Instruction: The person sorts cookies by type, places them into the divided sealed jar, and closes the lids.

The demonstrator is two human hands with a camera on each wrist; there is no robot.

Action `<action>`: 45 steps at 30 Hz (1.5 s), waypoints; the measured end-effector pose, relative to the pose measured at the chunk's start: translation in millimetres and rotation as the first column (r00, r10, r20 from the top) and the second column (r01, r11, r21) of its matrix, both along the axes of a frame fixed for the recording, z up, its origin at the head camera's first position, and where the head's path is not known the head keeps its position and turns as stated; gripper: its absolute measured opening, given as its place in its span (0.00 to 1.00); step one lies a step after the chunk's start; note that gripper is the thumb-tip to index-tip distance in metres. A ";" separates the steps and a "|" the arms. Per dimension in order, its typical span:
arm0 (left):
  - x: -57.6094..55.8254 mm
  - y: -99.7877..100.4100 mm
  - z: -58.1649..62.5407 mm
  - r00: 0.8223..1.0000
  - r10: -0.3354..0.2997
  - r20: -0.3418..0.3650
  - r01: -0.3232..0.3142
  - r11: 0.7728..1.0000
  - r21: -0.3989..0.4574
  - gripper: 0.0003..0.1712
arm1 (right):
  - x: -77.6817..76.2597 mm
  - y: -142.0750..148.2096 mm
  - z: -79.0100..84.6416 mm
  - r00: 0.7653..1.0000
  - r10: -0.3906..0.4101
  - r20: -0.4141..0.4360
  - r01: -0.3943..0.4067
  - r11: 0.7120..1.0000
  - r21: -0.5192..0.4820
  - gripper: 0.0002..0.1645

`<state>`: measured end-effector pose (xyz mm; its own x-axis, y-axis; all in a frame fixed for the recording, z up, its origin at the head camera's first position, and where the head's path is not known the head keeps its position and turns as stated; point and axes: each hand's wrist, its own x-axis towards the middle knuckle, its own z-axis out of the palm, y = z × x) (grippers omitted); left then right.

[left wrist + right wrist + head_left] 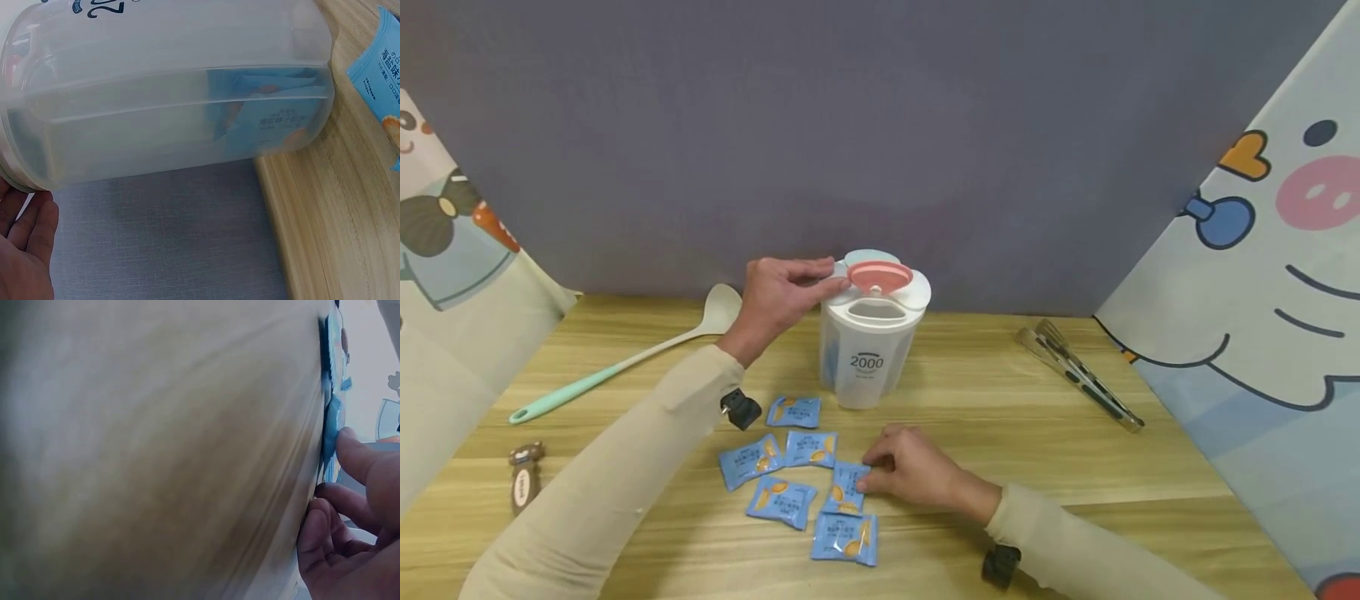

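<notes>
Blue biscuit packet (pixel 847 492), lying flat on the wood-grain table (pixel 1000 442) at the right-hand side of a loose cluster: that is the one under the person's fingers. From where I stand, everything hangs on its lying just left of the right hand (pixel 917 471), against the thumb, its long axis running roughly away from the person, so across the way the fingers point. The right hand is plainly the nearer of the two. Its thumb lies on the packet's right edge, the index finger bent beside it, tips a little apart; whether they have a real pinch I can't tell, even from the right wrist view.

The left hand (pixel 778 300) is up at the frosted storage canister (pixel 865 371), marked 2000, which stands upright behind the packets. Its fingers lie nearly straight and close together against the left flap of the lid (pixel 916 293).

Counting up: six packets on the table, this one and five others (pixel 782 502). More blue wrapping (pixel 275 119) shows low down through the canister's wall, too overlapped and hazy to count. Then one canister, one mint-handled ladle (pixel 647 354) off left, one pair of metal tongs (pixel 1081 382) to the right, one small brown bear-topped object (pixel 525 485) at the near left.
</notes>
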<state>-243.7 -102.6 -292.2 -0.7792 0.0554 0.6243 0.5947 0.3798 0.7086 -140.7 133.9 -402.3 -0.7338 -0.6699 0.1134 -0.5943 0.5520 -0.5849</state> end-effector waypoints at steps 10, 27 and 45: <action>1.4 -0.9 -2.1 1.000 0.007 0.004 -0.007 1.000 0.014 0.21 | -3.9 1.3 -5.0 0.996 0.010 0.092 -0.004 0.998 -0.070 0.09; -1.9 -0.8 -1.8 1.000 0.012 -0.012 -0.012 1.000 -0.003 0.22 | -7.6 19.7 1.3 0.958 0.037 0.285 0.038 0.967 -0.254 0.03; -1.8 0.5 -1.2 1.000 -0.008 -0.023 0.008 1.000 0.016 0.21 | -12.5 32.7 59.5 0.998 0.000 0.065 0.035 0.851 -0.524 0.03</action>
<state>-245.5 -102.1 -293.4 -0.7641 0.0514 0.6431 0.6141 0.3634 0.7006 -153.2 166.6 -342.9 -0.7616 -0.5102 0.3995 -0.5417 0.1629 -0.8246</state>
